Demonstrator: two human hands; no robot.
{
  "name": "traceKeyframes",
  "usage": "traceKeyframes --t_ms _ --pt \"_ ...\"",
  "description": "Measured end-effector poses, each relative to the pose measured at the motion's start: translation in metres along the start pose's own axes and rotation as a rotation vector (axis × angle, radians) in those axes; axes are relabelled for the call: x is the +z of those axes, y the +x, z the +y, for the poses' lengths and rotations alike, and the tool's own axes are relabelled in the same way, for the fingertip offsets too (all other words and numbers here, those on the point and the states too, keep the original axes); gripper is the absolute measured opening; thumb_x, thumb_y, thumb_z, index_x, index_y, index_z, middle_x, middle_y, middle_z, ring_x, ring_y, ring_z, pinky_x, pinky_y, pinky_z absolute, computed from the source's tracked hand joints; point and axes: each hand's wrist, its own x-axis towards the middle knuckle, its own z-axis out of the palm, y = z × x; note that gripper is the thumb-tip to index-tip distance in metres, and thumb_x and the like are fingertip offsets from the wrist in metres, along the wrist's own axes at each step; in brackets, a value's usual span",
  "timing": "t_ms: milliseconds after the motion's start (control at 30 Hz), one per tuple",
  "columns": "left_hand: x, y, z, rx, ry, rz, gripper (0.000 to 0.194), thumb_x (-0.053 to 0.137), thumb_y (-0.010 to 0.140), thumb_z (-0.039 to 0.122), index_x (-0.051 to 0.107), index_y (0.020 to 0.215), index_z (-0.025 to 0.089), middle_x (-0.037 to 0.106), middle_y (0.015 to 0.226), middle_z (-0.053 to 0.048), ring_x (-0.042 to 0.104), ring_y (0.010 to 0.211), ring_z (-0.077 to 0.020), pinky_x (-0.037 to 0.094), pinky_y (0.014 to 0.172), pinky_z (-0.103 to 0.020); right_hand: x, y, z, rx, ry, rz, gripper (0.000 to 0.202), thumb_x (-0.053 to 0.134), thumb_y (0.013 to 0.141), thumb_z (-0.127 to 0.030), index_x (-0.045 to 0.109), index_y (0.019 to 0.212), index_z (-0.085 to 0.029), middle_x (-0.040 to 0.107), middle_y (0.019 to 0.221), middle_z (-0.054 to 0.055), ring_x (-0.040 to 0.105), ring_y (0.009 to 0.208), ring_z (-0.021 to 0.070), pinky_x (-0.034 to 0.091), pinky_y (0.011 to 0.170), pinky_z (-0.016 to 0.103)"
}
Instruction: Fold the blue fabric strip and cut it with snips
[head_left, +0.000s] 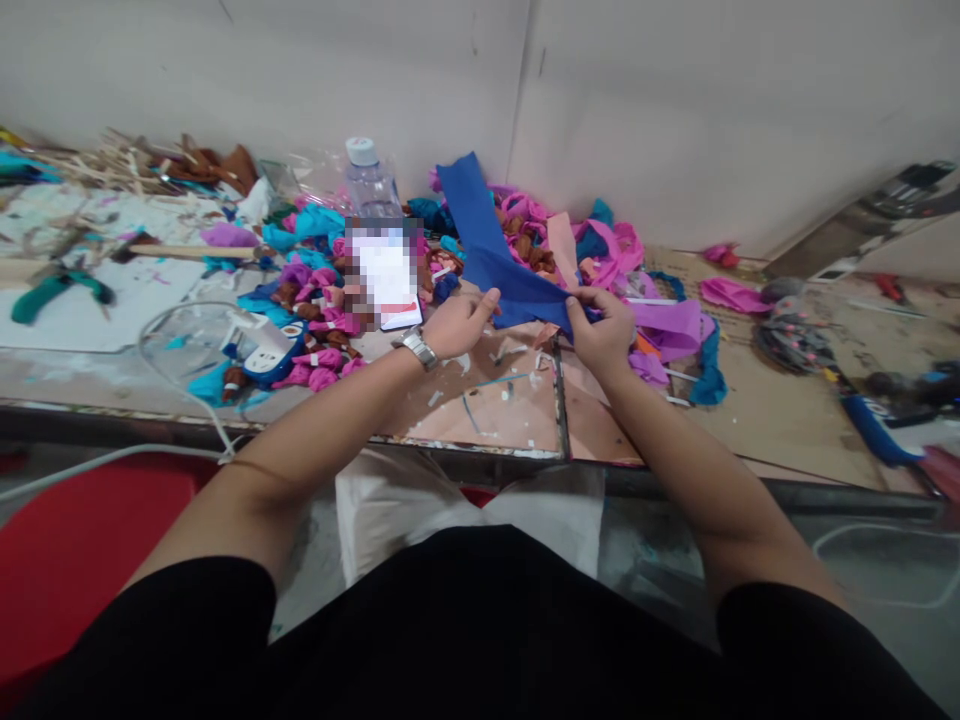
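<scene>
A dark blue strip (517, 290) of thin, paper-like material stretches between my hands, with a folded length rising behind it. My left hand (459, 322), wearing a silver watch (415, 347) on its wrist, has closed on the strip's left part near the thumb. On the right end of the strip, my right hand (598, 325) pinches with thumb and fingers. Pink, purple and brown crumpled pieces (525, 215) lie behind the strip. A phone (390, 280) with a lit screen leans beside my left hand.
A clear bottle (371, 185) with a white cap stands behind the phone. Green-handled pliers (56, 292), a hammer (187, 250) and a blue-and-white power socket (271, 355) with a cable lie left. Cardboard (757, 400) covers the table's right side. A red stool (90, 550) stands at lower left.
</scene>
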Motion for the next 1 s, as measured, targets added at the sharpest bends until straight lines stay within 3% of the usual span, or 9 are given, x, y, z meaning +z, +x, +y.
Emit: traceKeyframes --t_ms 233,367,567,767,1000 --pt "-0.0001 0.0020 -0.0025 0.160 0.095 0.197 0.086 0.015 0.104 0.076 0.075 0.088 0.017 0.077 0.099 -0.013 0.069 0.098 -0.0249 0.050 0.095 -0.039 -0.0002 -0.0004 0.0009 -0.004 -0.002 0.006 0.022 0.066 0.094 -0.040 0.078 0.094 -0.021 0.081 0.091 0.006 0.074 0.084 0.0242 0.059 0.084 0.039" --pt "-0.0008 0.0034 -0.0047 0.159 0.220 0.253 0.084 0.015 0.103 0.078 0.069 0.082 0.018 0.074 0.095 -0.013 0.066 0.098 -0.0264 0.044 0.108 -0.048 0.0004 -0.0005 0.0012 -0.009 -0.018 0.005 0.022 0.066 0.094 -0.040 0.078 0.094 -0.021 0.081 0.091 0.006 0.074 0.083 0.0239 0.059 0.084 0.039" --pt "-0.0021 0.0028 -0.0038 0.084 0.224 0.219 0.082 0.018 0.105 0.074 0.074 0.091 0.016 0.077 0.108 -0.015 0.066 0.113 -0.0305 0.038 0.117 -0.054 0.0001 -0.0002 -0.0002 -0.032 -0.005 0.018 0.020 0.066 0.093 -0.037 0.078 0.093 -0.021 0.081 0.089 0.006 0.074 0.082 0.0239 0.058 0.082 0.039" --pt "0.0026 0.0018 -0.0061 0.034 0.289 0.222 0.081 0.022 0.103 0.076 0.077 0.103 0.017 0.068 0.139 -0.020 0.049 0.144 -0.0401 0.028 0.123 -0.065 0.0000 0.0001 0.0023 -0.019 -0.018 0.013 0.020 0.066 0.092 -0.038 0.079 0.093 -0.023 0.081 0.090 0.005 0.074 0.083 0.0242 0.059 0.082 0.040" --pt "0.0068 0.0027 -0.0100 0.132 0.332 0.172 0.068 0.028 0.108 0.064 0.077 0.112 0.017 0.076 0.117 -0.016 0.063 0.123 -0.0332 0.024 0.127 -0.063 0.0002 -0.0001 0.0005 -0.029 0.002 0.016 0.022 0.066 0.094 -0.041 0.078 0.094 -0.022 0.081 0.090 0.006 0.074 0.084 0.0249 0.059 0.085 0.041"
